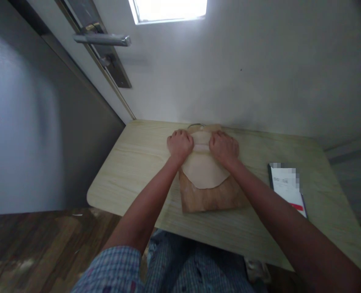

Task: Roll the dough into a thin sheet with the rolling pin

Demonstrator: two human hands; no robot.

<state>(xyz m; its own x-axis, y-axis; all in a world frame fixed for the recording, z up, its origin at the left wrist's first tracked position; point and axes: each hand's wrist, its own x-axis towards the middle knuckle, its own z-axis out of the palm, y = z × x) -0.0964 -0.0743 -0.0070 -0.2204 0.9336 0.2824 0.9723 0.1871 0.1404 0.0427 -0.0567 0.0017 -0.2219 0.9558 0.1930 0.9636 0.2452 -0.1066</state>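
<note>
A thin, pale, rounded sheet of dough [205, 173] lies over a wooden cutting board [209, 200], leaving the board's near part bare. Across the dough's far half lies a light rolling pin [201, 147], its middle showing between my hands. My left hand [180, 143] is closed over the pin's left end. On its right end my right hand [225, 146] is curled in the same way. Both ends of the pin are hidden under my fingers and palms.
The board rests on a light wood-grain table [131, 162] set against a white door with a metal handle [102, 39]. Right of my right forearm lies a phone [286, 187] with its screen lit. A thin wire loop [196, 124] shows at the board's far edge.
</note>
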